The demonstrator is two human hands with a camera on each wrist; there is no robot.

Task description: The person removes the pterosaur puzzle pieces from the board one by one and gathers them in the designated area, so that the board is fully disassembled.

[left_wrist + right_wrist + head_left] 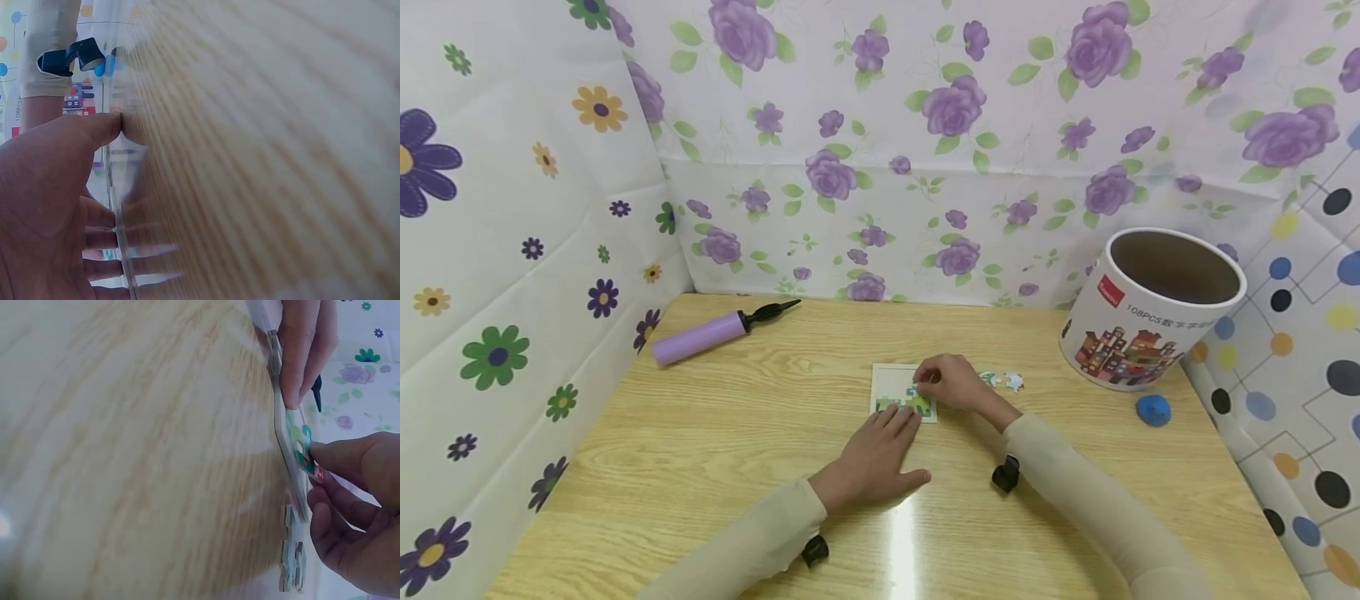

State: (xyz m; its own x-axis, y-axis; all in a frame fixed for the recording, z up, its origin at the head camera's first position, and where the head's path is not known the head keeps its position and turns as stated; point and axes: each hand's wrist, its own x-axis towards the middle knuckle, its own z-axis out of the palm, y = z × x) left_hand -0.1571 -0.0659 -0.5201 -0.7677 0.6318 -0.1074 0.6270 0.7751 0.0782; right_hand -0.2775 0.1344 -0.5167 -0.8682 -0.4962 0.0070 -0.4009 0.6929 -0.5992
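A small square puzzle board (889, 380) lies on the wooden table, its lower part filled with green and yellow pieces. My left hand (880, 457) rests with its fingers extended on the board's near edge; in the left wrist view that hand (44, 200) has its thumb held apart. Over the board's right side, my right hand (953, 385) pinches a puzzle piece (305, 461) between thumb and fingertips. That piece shows green and red and is tilted, low against the board. Loose puzzle pieces (1014, 382) lie just right of the board, partly hidden by the right hand.
A large white bucket (1090, 333) with printed blocks stands at the back right, a blue object (1153, 410) in front of it. At the back left lies a purple hand pump (702, 337) with a black end. Patterned cloth walls (865, 242) enclose the table (737, 425).
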